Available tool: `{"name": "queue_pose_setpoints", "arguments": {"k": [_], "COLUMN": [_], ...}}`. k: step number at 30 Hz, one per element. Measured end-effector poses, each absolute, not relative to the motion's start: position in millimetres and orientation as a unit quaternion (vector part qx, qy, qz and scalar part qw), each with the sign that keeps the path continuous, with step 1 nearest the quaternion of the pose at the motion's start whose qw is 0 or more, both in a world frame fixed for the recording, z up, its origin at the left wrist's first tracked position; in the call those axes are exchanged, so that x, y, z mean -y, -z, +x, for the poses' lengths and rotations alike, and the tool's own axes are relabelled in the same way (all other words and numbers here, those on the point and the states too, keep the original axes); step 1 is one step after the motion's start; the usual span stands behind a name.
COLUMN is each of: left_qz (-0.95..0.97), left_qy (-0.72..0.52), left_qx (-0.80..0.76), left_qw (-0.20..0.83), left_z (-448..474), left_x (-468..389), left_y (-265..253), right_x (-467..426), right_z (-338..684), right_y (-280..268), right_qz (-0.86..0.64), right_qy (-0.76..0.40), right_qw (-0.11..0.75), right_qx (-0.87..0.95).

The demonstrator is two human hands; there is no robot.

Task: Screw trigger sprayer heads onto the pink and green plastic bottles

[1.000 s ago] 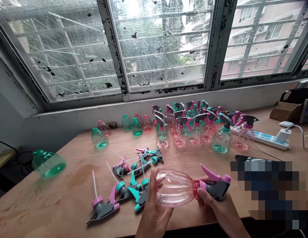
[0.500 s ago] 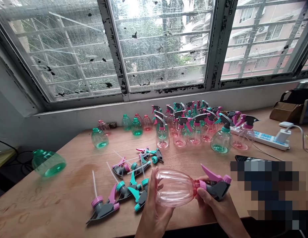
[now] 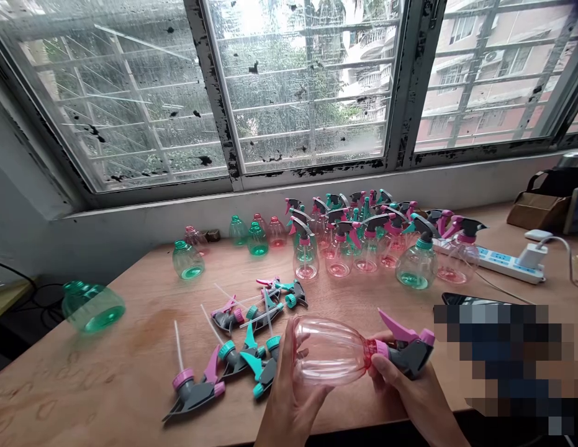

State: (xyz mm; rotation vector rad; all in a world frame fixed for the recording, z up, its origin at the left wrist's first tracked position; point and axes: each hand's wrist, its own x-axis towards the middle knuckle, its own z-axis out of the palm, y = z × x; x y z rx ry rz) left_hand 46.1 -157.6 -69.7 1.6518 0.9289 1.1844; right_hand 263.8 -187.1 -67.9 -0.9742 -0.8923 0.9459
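Observation:
A clear pink bottle (image 3: 333, 352) lies sideways in the air over the front of the table, its base to the left. My left hand (image 3: 291, 394) is closed around the base end. At the neck, the pink collar of a grey and pink spray head (image 3: 412, 354) meets the bottle. My right hand (image 3: 400, 379) pinches that collar between thumb and fingers, with the spray head's trigger pointing up. Just left of my left hand lie several loose spray heads (image 3: 195, 394) with thin tubes, some with pink parts and others teal.
Several bottles with spray heads (image 3: 365, 245) stand at the back. Open green and pink bottles (image 3: 189, 261) stand further left, and a green bottle (image 3: 93, 309) is at the left edge. A power strip (image 3: 507, 264), a phone (image 3: 484, 299) and a brown bag (image 3: 540, 205) lie at right.
Almost nothing differs. The fingers of my left hand have shifted slightly behind the bottle's base, and the whole view has moved a little.

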Motion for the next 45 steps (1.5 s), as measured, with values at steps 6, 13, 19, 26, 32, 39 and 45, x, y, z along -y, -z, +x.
{"name": "queue_pose_setpoints", "arguments": {"k": [6, 13, 19, 26, 32, 39, 45], "left_qz": [0.657, 0.640, 0.652, 0.636, 0.643, 0.657, 0.635], "left_qy": [-0.471, -0.467, -0.465, -0.475, -0.473, -0.490, -0.490], "left_qx": [-0.362, -0.362, -0.372, -0.373, -0.378, -0.380, -0.368], "left_qw": [0.465, 0.491, 0.468, 0.481, 0.468, 0.430, 0.470], "left_z": [43, 44, 46, 44, 45, 47, 45], "left_x": [159, 156, 158, 157, 157, 157, 158], "left_y": [71, 72, 66, 70, 72, 70, 72], "right_x": [190, 187, 186, 189, 190, 188, 189], "right_z": [260, 264, 264, 262, 259, 258, 261], "right_y": [62, 68, 69, 65, 62, 60, 65], "right_qz": [-0.434, -0.428, -0.424, -0.435, -0.443, -0.438, -0.448], "right_qy": [-0.417, -0.428, -0.427, -0.424, -0.420, -0.415, -0.414], "right_qw": [0.691, 0.692, 0.692, 0.688, 0.696, 0.695, 0.686], "right_qx": [0.401, 0.395, 0.399, 0.397, 0.379, 0.391, 0.397]}}
